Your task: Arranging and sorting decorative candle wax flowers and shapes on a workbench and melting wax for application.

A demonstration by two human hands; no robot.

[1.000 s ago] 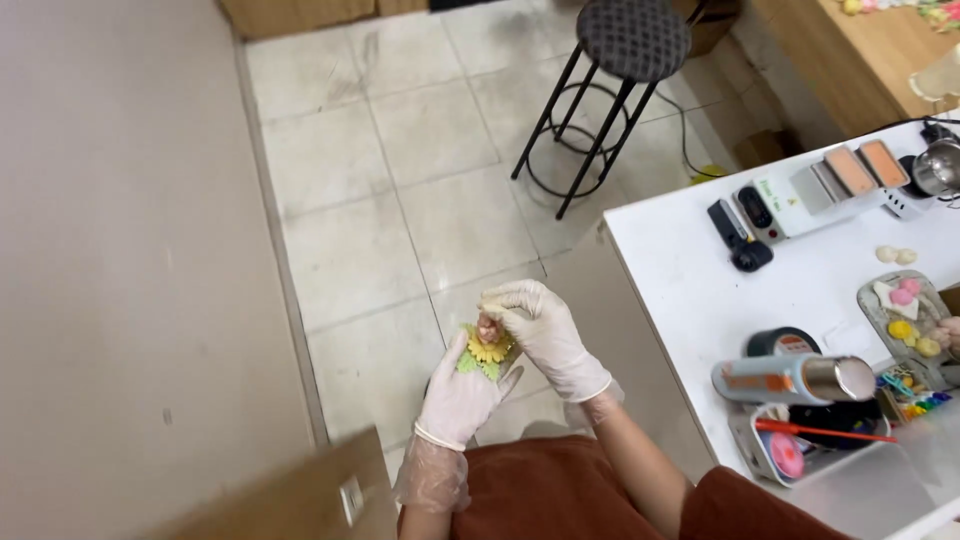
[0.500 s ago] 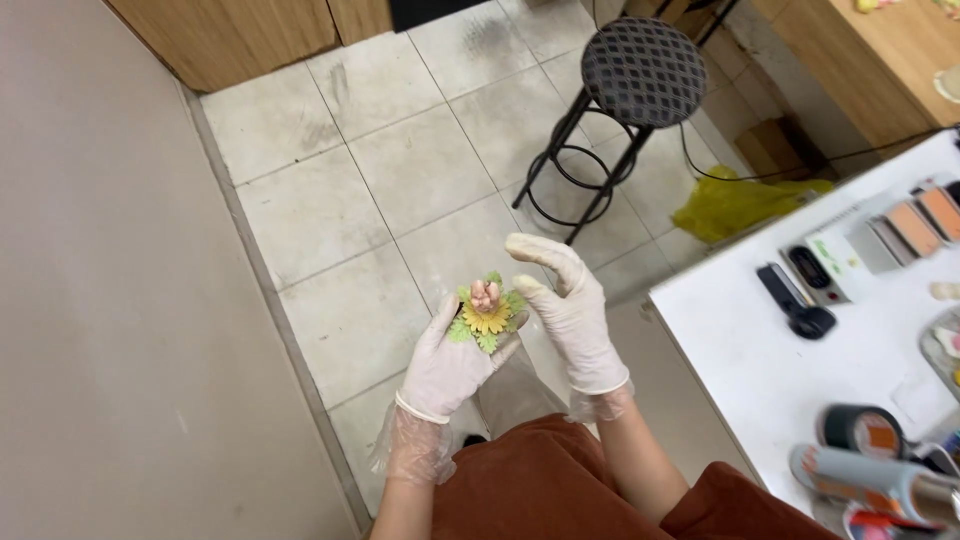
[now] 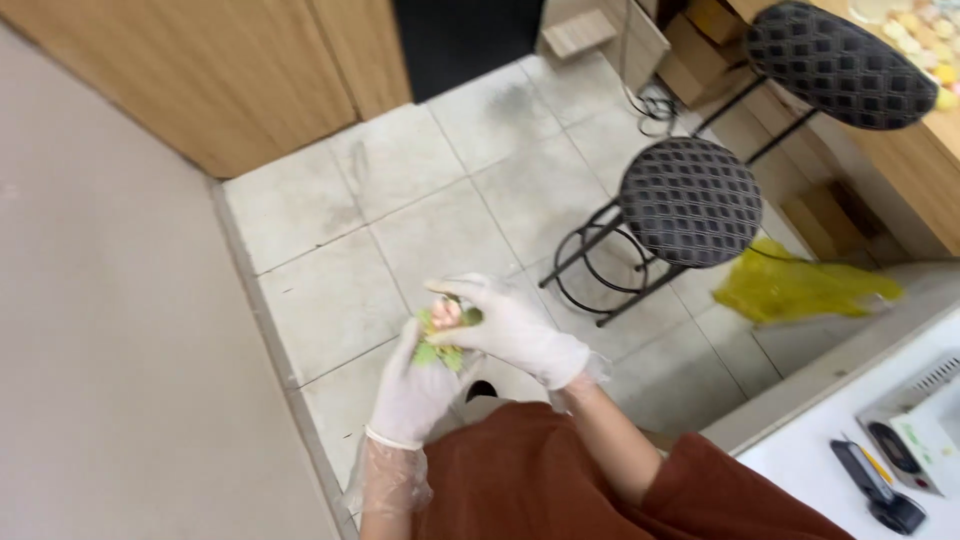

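Left hand (image 3: 412, 392): white glove, raised in front of the body over the tiled floor (image 3: 330, 230), palm cupped upward beneath a small green and yellow flower-shaped piece (image 3: 438, 340) with a pink centre; fingers curled up around its lower edge. Right hand (image 3: 510, 325): white glove, laid across the top of the same piece, thumb and fingers closed down on it from above, covering much of it; exact grip on the far side is hidden. The piece sits between both hands, held in the air above the floor tiles, just in front of the rust-brown garment (image 3: 560, 480) worn by the person. Clear plastic cuff (image 3: 385, 482) around the left wrist. Surroundings: two black bar stools, the nearer stool (image 3: 690, 200) with a quilted round seat on a black metal frame, the farther stool (image 3: 838, 62) beside a wooden counter (image 3: 915, 170); a crumpled yellow plastic bag (image 3: 795, 290) on the floor beside the nearer stool; cardboard boxes (image 3: 690, 50) against the far wall; a wooden cabinet (image 3: 230, 70) at upper left; a white tabletop (image 3: 810, 460) at lower right carrying a black handheld device (image 3: 875, 490) and a pale boxed item (image 3: 915, 430).
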